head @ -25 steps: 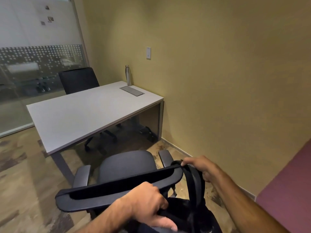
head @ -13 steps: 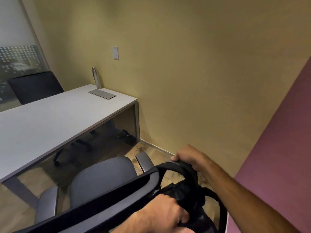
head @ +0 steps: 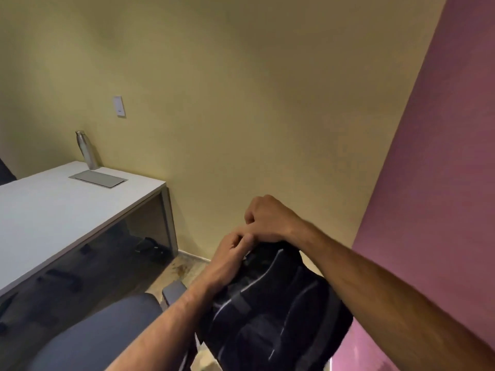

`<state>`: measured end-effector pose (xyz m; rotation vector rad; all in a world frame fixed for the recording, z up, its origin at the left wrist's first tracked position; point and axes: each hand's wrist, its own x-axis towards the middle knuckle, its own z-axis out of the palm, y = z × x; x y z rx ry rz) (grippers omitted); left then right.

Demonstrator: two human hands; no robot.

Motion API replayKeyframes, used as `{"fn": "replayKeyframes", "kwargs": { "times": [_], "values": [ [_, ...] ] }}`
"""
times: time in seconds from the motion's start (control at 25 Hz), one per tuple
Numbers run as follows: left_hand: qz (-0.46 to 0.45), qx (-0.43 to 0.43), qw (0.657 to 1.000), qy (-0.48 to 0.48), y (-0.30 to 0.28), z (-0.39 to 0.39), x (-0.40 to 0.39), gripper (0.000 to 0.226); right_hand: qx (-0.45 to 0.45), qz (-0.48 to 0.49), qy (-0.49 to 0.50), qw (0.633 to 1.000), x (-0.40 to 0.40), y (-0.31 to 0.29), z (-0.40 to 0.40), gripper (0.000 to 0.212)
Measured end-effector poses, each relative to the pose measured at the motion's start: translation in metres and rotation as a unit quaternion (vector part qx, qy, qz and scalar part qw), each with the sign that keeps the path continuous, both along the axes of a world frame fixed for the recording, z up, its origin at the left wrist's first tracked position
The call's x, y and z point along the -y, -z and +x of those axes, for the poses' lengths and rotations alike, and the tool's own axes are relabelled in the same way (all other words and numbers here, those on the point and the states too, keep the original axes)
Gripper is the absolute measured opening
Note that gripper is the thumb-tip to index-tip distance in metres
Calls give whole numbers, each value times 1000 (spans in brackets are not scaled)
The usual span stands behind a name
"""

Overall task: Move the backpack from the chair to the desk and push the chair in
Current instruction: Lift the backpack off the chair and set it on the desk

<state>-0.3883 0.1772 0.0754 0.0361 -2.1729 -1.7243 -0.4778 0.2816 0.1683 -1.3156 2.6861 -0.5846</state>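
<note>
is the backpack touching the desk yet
Apart. The head view shows the backpack held up by both hands beside the chair, with open floor between it and the desk.

Showing in view: one black fabric backpack with grey piping; two bare hands, left and right; one dark grey padded office chair, with one grey armrest showing; one white rectangular desk, carrying one slim steel bottle and one flat grey metal hatch; one white wall switch plate.
</note>
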Motion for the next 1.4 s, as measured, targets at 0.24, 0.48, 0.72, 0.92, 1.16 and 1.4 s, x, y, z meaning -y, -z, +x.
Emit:
{"fn": "replayKeyframes", "kwargs": {
  "times": [0.24,0.48,0.72,0.92,1.16,1.4],
  "values": [
    [70,-23,997,26,-22,-60,-11,26,15,-151,44,987,-5,-4,-51,35],
    [131,-70,988,-41,-25,-97,-21,33,205,-382,123,893,-32,29,-80,30],
    [200,-79,975,-59,-36,-103,-14,41,277,-335,274,858,-152,119,-101,141],
    [222,-126,966,-31,-50,-100,-27,47,454,-372,207,782,-188,164,-89,158],
    [206,-128,969,-42,-53,-100,-18,43,417,-329,186,827,-170,164,-78,64],
    [205,-140,968,-26,-57,-101,20,41,359,-414,297,782,-118,148,-76,48]
  ]
}}
